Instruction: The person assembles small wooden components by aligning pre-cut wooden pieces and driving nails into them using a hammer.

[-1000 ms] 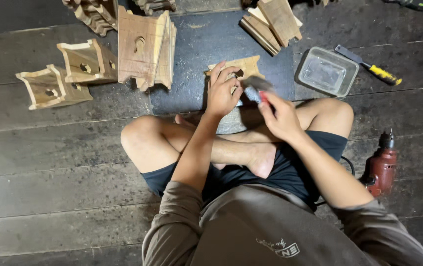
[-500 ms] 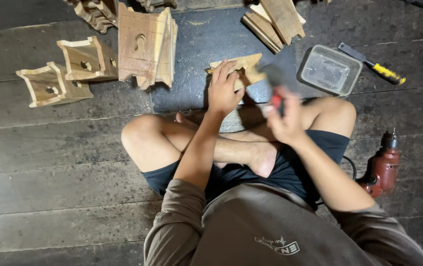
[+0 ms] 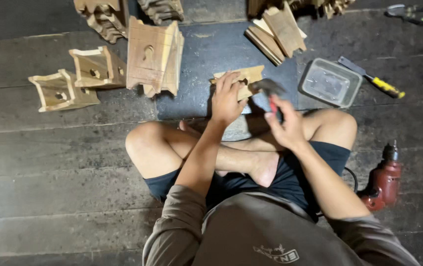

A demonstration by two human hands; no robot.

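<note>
The wooden plank floor (image 3: 49,162) fills most of the view, and a person sits on it with crossed legs. In front of the knees lies a dark mat (image 3: 211,54), flat on the planks. On the left edge of this mat leans a tall wooden box with a keyhole cut (image 3: 153,55), and to its left two smaller open wooden frames (image 3: 81,79) stand on the bare floor, near each other. At the top of the mat there is a stack of loose wooden boards (image 3: 278,32). On the right side of the person a red electric drill (image 3: 384,180) lies on the floor, near the knee. A clear plastic container (image 3: 331,82) sits at the right edge of the mat, and just beside it lies a chisel with yellow handle (image 3: 371,78).

The small wooden piece (image 3: 238,79) lies on the mat, directly before the person. The left hand (image 3: 227,98) presses on it with open, spread fingers and keeps it flat. The right hand (image 3: 285,123) is clenched around the red handle of a hammer (image 3: 266,89), whose metal head is blurred and stands just beside the right end of the wooden piece, slightly above it.
</note>
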